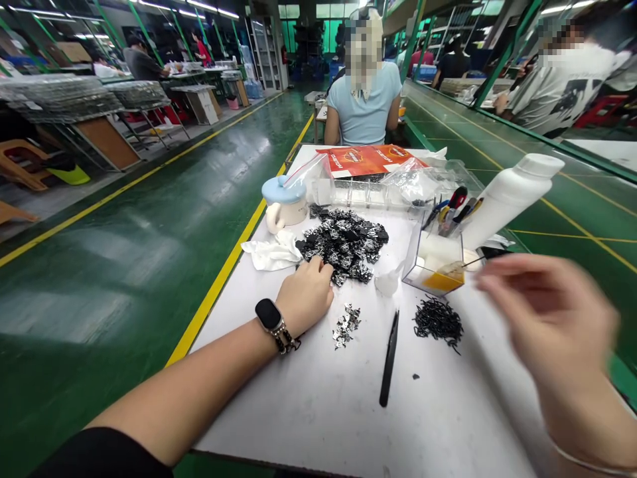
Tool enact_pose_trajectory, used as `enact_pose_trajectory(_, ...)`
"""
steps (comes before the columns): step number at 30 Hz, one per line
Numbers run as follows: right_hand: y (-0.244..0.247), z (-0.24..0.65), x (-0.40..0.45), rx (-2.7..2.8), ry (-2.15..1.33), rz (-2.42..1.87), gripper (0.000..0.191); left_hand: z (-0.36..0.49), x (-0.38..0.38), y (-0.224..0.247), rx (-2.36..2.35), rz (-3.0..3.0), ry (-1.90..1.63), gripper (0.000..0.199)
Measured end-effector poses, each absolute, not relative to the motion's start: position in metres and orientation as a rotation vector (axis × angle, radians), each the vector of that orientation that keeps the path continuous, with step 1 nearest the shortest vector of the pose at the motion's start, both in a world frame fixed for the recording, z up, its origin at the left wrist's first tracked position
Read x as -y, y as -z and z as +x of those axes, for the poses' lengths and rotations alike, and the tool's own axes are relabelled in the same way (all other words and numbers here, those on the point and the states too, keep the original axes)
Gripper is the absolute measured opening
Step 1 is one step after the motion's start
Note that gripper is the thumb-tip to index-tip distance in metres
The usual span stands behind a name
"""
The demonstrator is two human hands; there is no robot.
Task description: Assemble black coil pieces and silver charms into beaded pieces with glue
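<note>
On the white counter point(308, 405), what is under your left hand point(303, 295)?

A loose heap of small black-and-silver pieces point(343, 242), mid-counter. Your left hand lies palm down against its near edge, fingers curled and touching the pieces. Whether they pinch one, I cannot tell, as the knuckles hide the fingertips.

And your arm?

Your left forearm stretches in from the lower left, low across the counter, a black smartwatch point(269, 315) on its wrist. Your right hand point(547, 312) is raised at the right of the frame and blurred. I cannot tell whether it is closed on anything. A thin stick point(465, 263) leans from a clear box point(428, 265) toward it.

What lies nearby?

Just below your left hand sits a small scatter of silver scraps point(346, 325). Black tweezers point(389, 358) lie to their right, beside a tangle of black curled pieces point(438, 322). Further up are a blue-lidded white mug point(283, 199), a crumpled white cloth point(271, 252) and a white plastic bottle point(512, 199) leaning beside the clear box.

Any readable writing?

An orange printed card point(368, 159) at the far end carries upside-down lettering and an emblem, too small and warped to read. The bottle shows no legible label. Past the card sits a person in a pale blue T-shirt point(363, 113), cut off by nothing but distance.
</note>
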State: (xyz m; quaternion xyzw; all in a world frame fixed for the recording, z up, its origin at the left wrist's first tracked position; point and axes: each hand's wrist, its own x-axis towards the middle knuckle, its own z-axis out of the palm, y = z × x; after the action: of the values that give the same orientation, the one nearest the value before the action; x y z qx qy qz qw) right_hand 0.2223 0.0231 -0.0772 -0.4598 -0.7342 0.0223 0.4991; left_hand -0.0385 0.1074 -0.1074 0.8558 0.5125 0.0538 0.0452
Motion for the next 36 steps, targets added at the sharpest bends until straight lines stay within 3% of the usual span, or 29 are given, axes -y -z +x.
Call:
enact_pose_trajectory(2,0.091,0.198,-0.041,1.817,-0.237,-1.387,0.022,-0.039,-0.108,0.11,-1.55,2.632,-0.174,0.019)
enact_pose_trajectory(6,0.118,0.173,-0.063,1.727,-0.477,-1.914,0.041,-0.039,-0.11,0.114,-1.527,2.67,-0.211,0.015)
enact_pose_trajectory(9,0.128,0.169,-0.07,1.641,-0.459,-1.967,0.029,-0.038,-0.11,0.114,-1.479,2.716,-0.276,0.016)
enact_pose_trajectory(12,0.128,0.17,-0.07,1.56,-0.497,-1.914,0.015,-0.037,-0.106,0.111,-1.394,2.758,-0.491,0.02)
enact_pose_trajectory(15,0.118,0.172,-0.066,1.444,-0.566,-1.784,0.02,-0.038,-0.102,0.109,-1.141,2.622,-0.888,0.021)
enact_pose_trajectory(22,0.102,0.184,-0.056,1.032,-0.863,-1.294,0.035,-0.032,-0.074,0.1,-0.948,1.506,-0.548,0.033)
enact_pose_trajectory(31,0.092,0.204,-0.045,0.65,-1.084,-0.897,0.036,-0.021,-0.071,0.093,-0.745,1.211,-0.35,0.032)
enact_pose_trajectory(36,0.085,0.202,-0.034,0.656,-0.976,-0.851,0.03,-0.022,-0.072,0.096,-0.638,1.004,-0.274,0.034)
